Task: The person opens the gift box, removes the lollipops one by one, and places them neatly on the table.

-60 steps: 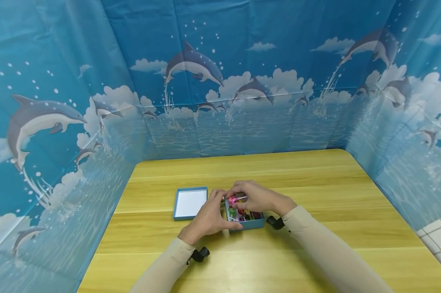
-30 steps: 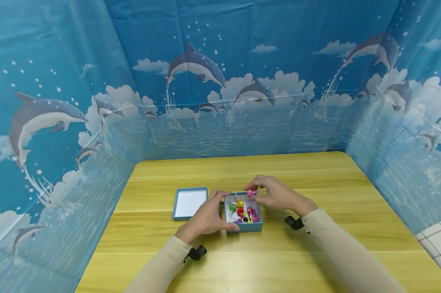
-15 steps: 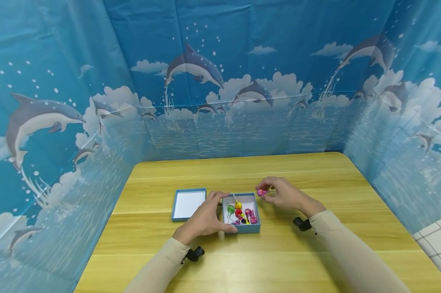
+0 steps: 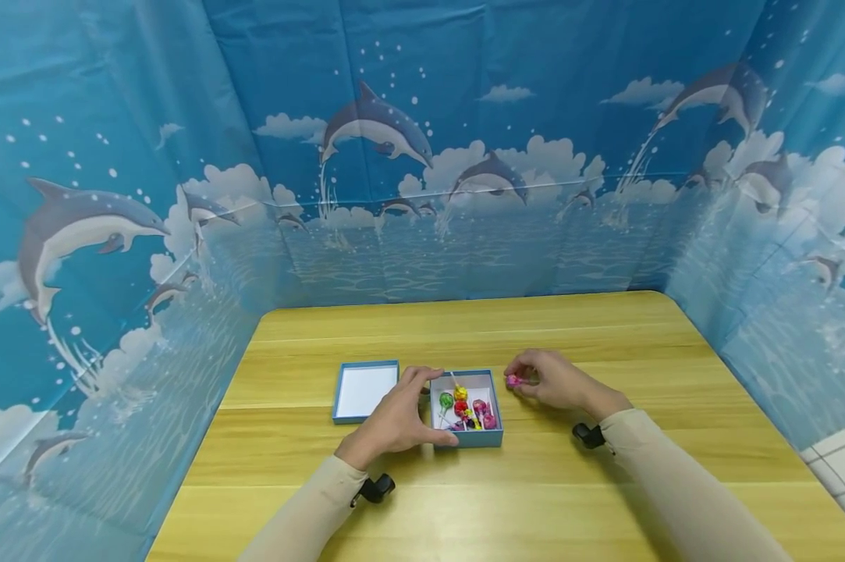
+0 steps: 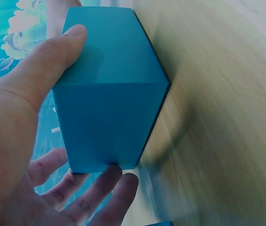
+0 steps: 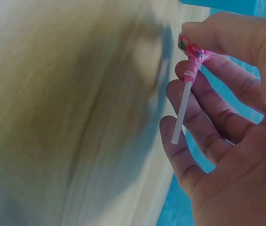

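A blue open-topped box (image 4: pixel 478 440) with a white inside stands on the table. Several wrapped lollipops lie in it, among them a green one (image 4: pixel 446 400), a yellow one (image 4: pixel 460 392) and a red one (image 4: pixel 460 407). My left hand (image 4: pixel 397 421) grips the box from its left side, thumb on the front wall (image 5: pixel 100 47), fingers at the back. To the right of the box, my right hand (image 4: pixel 559 380) pinches a pink lollipop (image 6: pixel 192 70) by its wrapped head, close over the table. Its white stick points back toward the palm.
A shallow blue box lid (image 4: pixel 364 392) with a white inside lies to the left of the box. The wooden table (image 4: pixel 464 507) runs back to a blue dolphin-print curtain (image 4: pixel 422 257). White tiles (image 4: pixel 843 460) show at the far right.
My right hand has lifted the pink lollipop from over the box, carried it right past the box's edge and lowered it toward the table. My left hand stays on the box.
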`<state>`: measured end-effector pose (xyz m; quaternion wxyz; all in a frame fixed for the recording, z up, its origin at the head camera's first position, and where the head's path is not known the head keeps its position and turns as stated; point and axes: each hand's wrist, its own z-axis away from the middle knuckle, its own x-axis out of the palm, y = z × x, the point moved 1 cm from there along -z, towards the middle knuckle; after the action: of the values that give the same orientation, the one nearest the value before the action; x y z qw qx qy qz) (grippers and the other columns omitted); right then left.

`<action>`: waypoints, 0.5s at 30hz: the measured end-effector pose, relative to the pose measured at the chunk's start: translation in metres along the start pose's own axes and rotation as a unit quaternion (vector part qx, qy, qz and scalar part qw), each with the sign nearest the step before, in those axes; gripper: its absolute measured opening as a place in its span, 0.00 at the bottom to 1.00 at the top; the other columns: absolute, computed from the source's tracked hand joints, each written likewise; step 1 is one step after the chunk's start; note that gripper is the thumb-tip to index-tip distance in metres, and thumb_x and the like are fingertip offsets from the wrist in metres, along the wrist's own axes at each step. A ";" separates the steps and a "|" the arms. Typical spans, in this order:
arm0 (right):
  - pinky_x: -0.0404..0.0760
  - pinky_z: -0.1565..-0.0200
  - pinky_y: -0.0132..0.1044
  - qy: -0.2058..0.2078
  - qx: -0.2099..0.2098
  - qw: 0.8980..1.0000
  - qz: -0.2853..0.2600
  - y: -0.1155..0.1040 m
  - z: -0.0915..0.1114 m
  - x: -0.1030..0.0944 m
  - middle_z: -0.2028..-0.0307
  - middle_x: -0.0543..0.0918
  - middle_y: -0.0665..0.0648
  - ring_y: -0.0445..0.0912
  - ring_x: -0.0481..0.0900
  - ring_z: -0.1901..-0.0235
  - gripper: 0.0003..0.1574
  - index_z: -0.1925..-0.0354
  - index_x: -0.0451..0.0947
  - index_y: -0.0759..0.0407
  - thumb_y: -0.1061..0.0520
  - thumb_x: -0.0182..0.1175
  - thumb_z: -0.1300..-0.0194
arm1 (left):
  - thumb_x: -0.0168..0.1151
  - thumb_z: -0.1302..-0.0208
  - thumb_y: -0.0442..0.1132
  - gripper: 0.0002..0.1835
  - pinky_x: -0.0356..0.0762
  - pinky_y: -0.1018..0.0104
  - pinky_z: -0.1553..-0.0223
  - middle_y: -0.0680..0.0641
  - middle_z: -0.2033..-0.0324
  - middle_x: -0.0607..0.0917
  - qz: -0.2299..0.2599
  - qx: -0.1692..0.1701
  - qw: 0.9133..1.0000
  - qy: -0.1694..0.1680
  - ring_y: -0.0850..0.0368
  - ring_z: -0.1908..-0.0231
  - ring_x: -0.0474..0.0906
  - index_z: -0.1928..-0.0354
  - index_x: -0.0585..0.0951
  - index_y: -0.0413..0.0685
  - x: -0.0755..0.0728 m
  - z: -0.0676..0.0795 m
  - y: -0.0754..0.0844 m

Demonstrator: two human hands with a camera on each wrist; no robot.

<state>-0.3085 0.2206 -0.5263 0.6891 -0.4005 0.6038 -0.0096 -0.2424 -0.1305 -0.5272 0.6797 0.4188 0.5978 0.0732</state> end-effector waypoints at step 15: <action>0.92 0.46 0.44 -0.002 0.000 1.000 0.009 0.007 0.000 0.005 0.50 0.91 0.52 0.43 0.88 0.51 0.16 0.38 0.92 0.58 0.60 0.76 0.20 | 0.92 0.41 0.65 0.63 0.83 0.36 0.23 0.43 0.18 0.73 -0.001 -0.026 1.000 -0.002 0.43 0.26 0.81 0.09 0.68 0.55 -0.001 0.001 0.008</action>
<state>-0.3100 0.2230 -0.5349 0.6904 -0.3953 0.6059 -0.0021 -0.2382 -0.1267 -0.5207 0.6919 0.4002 0.5945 0.0874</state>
